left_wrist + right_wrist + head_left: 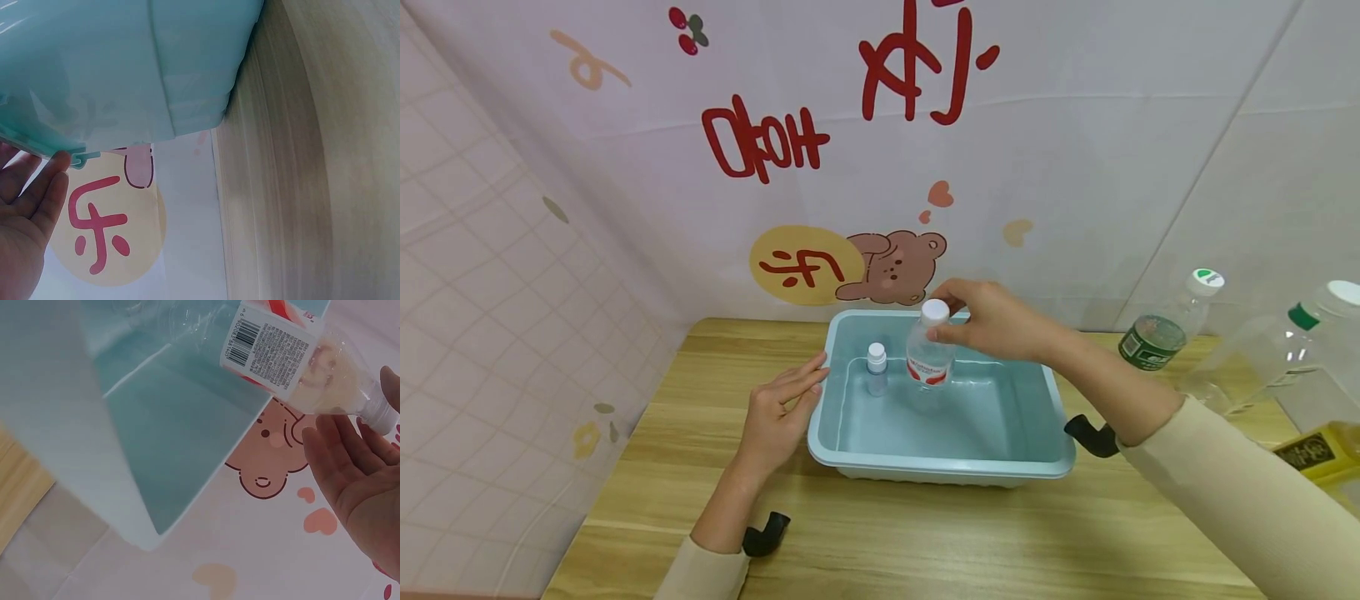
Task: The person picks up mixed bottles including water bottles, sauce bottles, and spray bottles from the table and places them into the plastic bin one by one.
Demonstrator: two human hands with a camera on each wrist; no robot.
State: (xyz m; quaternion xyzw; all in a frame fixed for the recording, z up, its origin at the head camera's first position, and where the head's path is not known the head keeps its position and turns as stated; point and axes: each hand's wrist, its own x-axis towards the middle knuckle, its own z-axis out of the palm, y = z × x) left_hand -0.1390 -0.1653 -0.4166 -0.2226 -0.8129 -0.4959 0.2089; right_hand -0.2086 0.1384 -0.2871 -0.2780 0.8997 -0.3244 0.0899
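Observation:
A clear plastic bottle with a white cap and a red-and-white label is upright inside a light blue plastic basin. My right hand holds it by the neck, thumb on one side and fingers on the other. In the right wrist view, the bottle's label shows a barcode and small print. To its left in the basin stands a small bottle with a white cap. My left hand touches the basin's left rim, its fingers extended; the left wrist view shows the fingertips at the rim.
To the right of the basin stand a clear bottle with a green label, a larger clear bottle and a bottle of yellow liquid. A printed wall cloth hangs behind the wooden table.

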